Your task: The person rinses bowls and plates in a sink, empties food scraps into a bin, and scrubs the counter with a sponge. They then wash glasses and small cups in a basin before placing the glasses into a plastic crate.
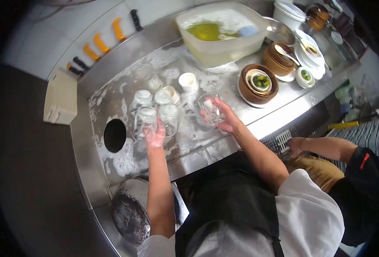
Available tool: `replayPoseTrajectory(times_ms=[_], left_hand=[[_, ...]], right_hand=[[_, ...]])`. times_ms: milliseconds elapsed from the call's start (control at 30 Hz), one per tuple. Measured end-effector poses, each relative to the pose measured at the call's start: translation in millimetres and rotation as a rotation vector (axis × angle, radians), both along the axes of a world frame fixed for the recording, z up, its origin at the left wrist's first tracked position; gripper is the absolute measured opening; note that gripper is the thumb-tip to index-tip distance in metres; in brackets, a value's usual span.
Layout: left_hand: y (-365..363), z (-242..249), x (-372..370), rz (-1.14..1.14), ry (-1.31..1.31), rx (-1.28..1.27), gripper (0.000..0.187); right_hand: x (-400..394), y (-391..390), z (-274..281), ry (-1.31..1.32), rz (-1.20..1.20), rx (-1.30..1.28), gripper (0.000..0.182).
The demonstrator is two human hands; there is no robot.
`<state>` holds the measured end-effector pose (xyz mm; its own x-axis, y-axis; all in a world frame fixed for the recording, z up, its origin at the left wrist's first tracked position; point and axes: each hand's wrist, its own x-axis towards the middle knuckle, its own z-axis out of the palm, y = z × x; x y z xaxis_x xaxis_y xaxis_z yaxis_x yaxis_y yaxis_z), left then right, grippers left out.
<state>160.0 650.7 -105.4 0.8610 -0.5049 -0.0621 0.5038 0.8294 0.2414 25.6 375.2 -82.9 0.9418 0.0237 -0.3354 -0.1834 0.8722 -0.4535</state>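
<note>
My left hand point(154, 136), wet with suds, is closed on a clear glass point(146, 114) at the near side of a cluster of glasses. Its fingers are partly seen through the glass. Beside it stands another clear glass point(169, 112), with more upturned glasses point(143, 97) just behind. My right hand point(227, 115) grips a clear glass cup point(208, 110) by its side, tilted above the steel counter. White cups point(187, 81) stand behind the glasses, one of them partly hidden.
A soapy plastic tub point(224, 55) stands at the back. Brown stacked bowls point(272, 88) and white dishes point(311, 60) are on the right. The sudsy steel counter point(211, 88) has a round dark hole point(115, 135) at left. Another person's arm point(326, 147) is at right.
</note>
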Motion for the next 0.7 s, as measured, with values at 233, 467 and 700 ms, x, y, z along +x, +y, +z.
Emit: replayPoseTrajectory(times_ms=[233, 467, 700], left_hand=[[-71.4, 77.1, 11.6, 0.018, 0.011, 0.115, 0.044], [-198.9, 120.2, -1.9, -0.523, 0.003, -0.215, 0.041], [-399.5, 130.5, -64.6, -0.515, -0.293, 0.152, 0.041]], right_hand=[[-11.5, -66.8, 105.9, -0.448, -0.103, -0.172, 0.07], [-85.5, -170.5, 140.6, -0.421, -0.485, -0.331, 0.074], [-211.8, -331.7, 148.7, -0.325, -0.715, -0.696, 0.09]])
